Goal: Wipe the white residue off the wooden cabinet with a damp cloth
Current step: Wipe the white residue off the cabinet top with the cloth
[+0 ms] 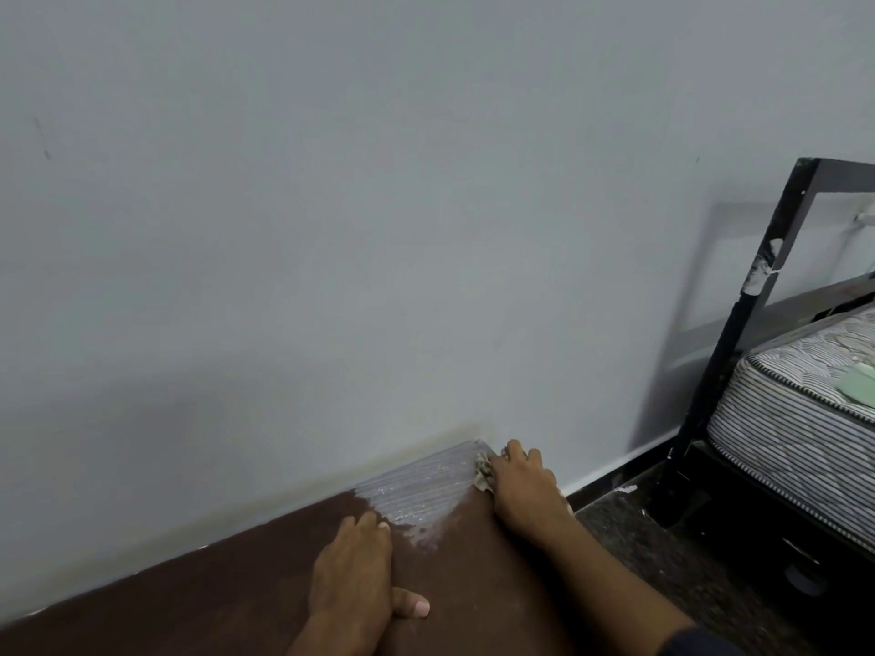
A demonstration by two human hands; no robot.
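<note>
The dark brown top of the wooden cabinet (pixel 227 603) runs along the wall. A streaked patch of white residue (pixel 421 490) covers its far right corner. My right hand (pixel 525 494) presses a crumpled pale cloth (pixel 483 473) onto that corner, at the edge of the residue. My left hand (pixel 355 575) lies flat on the cabinet top, fingers together, its fingertips touching the near edge of the residue. It holds nothing.
A plain grey wall (pixel 379 205) rises directly behind the cabinet. To the right stands a black metal bed frame (pixel 738 333) with a striped mattress (pixel 795 419). Dark speckled floor (pixel 663 551) lies between the cabinet and the bed.
</note>
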